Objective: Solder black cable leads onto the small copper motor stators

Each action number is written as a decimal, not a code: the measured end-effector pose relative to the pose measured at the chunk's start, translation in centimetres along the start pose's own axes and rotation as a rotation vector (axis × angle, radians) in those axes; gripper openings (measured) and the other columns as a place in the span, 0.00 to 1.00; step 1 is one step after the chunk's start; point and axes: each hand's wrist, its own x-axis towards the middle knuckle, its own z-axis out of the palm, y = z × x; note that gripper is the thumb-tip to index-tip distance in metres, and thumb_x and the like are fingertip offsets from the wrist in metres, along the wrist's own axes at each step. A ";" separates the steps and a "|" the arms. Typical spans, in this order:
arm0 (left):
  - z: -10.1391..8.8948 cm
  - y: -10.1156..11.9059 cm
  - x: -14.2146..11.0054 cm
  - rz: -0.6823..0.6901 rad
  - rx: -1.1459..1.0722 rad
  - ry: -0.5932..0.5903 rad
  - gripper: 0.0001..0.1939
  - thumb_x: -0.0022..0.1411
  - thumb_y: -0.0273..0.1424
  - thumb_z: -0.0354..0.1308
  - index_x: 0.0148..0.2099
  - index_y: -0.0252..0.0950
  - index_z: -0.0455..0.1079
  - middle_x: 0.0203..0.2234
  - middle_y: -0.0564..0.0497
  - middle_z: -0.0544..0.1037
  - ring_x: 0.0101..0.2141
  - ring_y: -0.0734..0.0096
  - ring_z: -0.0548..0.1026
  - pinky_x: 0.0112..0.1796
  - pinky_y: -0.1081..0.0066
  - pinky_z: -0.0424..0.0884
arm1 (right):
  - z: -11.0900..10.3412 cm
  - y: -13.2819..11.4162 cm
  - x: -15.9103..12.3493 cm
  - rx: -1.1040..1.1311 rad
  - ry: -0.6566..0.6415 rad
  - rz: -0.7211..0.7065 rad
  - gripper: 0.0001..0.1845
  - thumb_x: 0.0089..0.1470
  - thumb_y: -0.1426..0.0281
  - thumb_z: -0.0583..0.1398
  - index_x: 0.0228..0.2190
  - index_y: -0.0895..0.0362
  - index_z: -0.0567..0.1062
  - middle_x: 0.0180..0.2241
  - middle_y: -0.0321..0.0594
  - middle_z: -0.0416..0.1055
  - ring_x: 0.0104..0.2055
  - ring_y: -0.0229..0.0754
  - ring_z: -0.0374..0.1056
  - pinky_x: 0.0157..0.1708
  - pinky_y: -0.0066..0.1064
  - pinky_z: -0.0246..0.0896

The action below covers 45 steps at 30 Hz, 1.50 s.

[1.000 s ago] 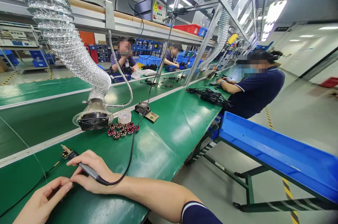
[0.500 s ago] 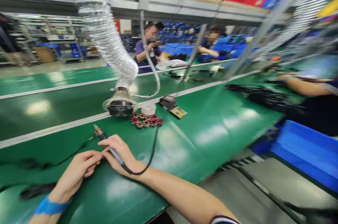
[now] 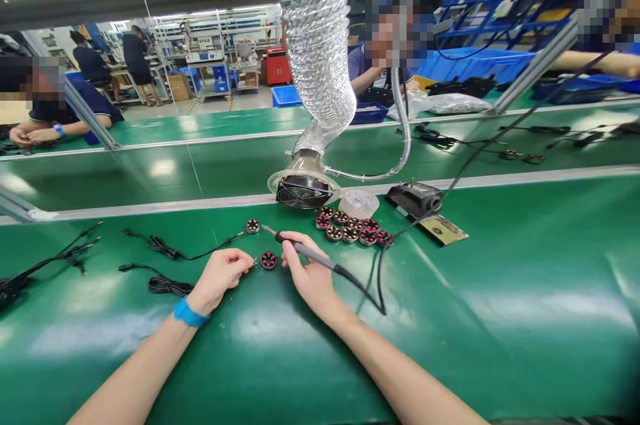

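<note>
My right hand (image 3: pixel 311 277) is closed round a soldering iron (image 3: pixel 313 253), its tip pointing up and left toward a small round copper-wound coil (image 3: pixel 253 226) joined to a black cable (image 3: pixel 220 250). My left hand (image 3: pixel 224 277) pinches the thin wire ends of what looks like a second black cable (image 3: pixel 170 285), partly hidden behind the wrist. Between my hands a round coil with red windings (image 3: pixel 269 260) lies on the green bench, just right of the left fingertips. The iron's dark cord (image 3: pixel 363 288) loops off to the right.
Several round coils (image 3: pixel 350 233) sit by a translucent tub (image 3: pixel 359 203) under a fume extractor (image 3: pixel 304 191). The iron's stand (image 3: pixel 415 199) is to their right. Black cables (image 3: pixel 30 281) lie at far left. Co-workers (image 3: pixel 70 105) sit across the bench.
My view has turned left and steadied. My hands, touching before, are now apart. The red-wound coil now shows between them; the iron has drawn back from the copper coil.
</note>
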 end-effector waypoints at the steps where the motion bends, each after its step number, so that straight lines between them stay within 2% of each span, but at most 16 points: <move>1: 0.1 0.0 0.0 -0.001 -0.002 0.010 0.16 0.44 0.40 0.65 0.28 0.31 0.70 0.18 0.58 0.63 0.15 0.87 0.50 0.18 0.76 0.40 | -0.1 0.0 0.0 0.001 0.019 -0.005 0.11 0.60 0.64 0.57 0.37 0.57 0.76 0.28 0.38 0.73 0.27 0.37 0.70 0.28 0.28 0.68; 5: 0.3 -0.2 -0.2 0.002 0.009 0.033 0.16 0.46 0.40 0.64 0.29 0.31 0.70 0.18 0.59 0.62 0.15 0.86 0.51 0.18 0.76 0.42 | -0.5 -0.1 -0.3 0.034 -0.004 -0.049 0.10 0.57 0.67 0.56 0.29 0.57 0.75 0.22 0.37 0.70 0.24 0.38 0.68 0.23 0.27 0.63; 10: 0.4 -0.1 -0.4 0.009 0.025 0.041 0.16 0.47 0.41 0.65 0.29 0.32 0.71 0.16 0.60 0.59 0.15 0.85 0.51 0.17 0.77 0.44 | -0.7 -0.1 -0.8 0.022 -0.076 -0.082 0.10 0.56 0.67 0.56 0.28 0.56 0.74 0.19 0.35 0.67 0.22 0.38 0.66 0.21 0.28 0.60; 17: 0.3 0.0 -0.4 0.014 0.018 0.049 0.16 0.47 0.41 0.64 0.29 0.31 0.71 0.16 0.60 0.61 0.15 0.85 0.52 0.17 0.77 0.46 | -0.5 -0.6 -0.7 -0.033 -0.132 -0.132 0.09 0.55 0.68 0.56 0.27 0.56 0.74 0.20 0.34 0.69 0.19 0.36 0.62 0.21 0.28 0.59; 25: 0.3 -0.2 -0.3 0.028 0.030 0.049 0.15 0.48 0.40 0.63 0.30 0.31 0.71 0.16 0.60 0.62 0.14 0.84 0.54 0.16 0.77 0.48 | -0.6 -0.1 -0.8 0.010 -0.085 -0.086 0.10 0.56 0.67 0.56 0.28 0.56 0.74 0.19 0.34 0.67 0.20 0.36 0.63 0.20 0.28 0.58; 33: 0.3 -0.2 -0.3 0.027 0.043 0.050 0.15 0.49 0.40 0.63 0.30 0.31 0.71 0.16 0.59 0.63 0.14 0.84 0.55 0.16 0.77 0.49 | -0.7 0.0 -0.9 0.015 -0.072 -0.101 0.09 0.56 0.68 0.56 0.28 0.56 0.75 0.19 0.35 0.67 0.22 0.38 0.65 0.22 0.28 0.59; 45: 0.2 -0.5 0.0 0.045 0.054 0.047 0.13 0.50 0.39 0.61 0.29 0.32 0.70 0.17 0.58 0.64 0.14 0.84 0.56 0.16 0.78 0.51 | -0.4 -0.4 -0.8 0.015 -0.096 -0.121 0.08 0.54 0.70 0.56 0.27 0.57 0.74 0.19 0.33 0.67 0.18 0.35 0.60 0.20 0.27 0.55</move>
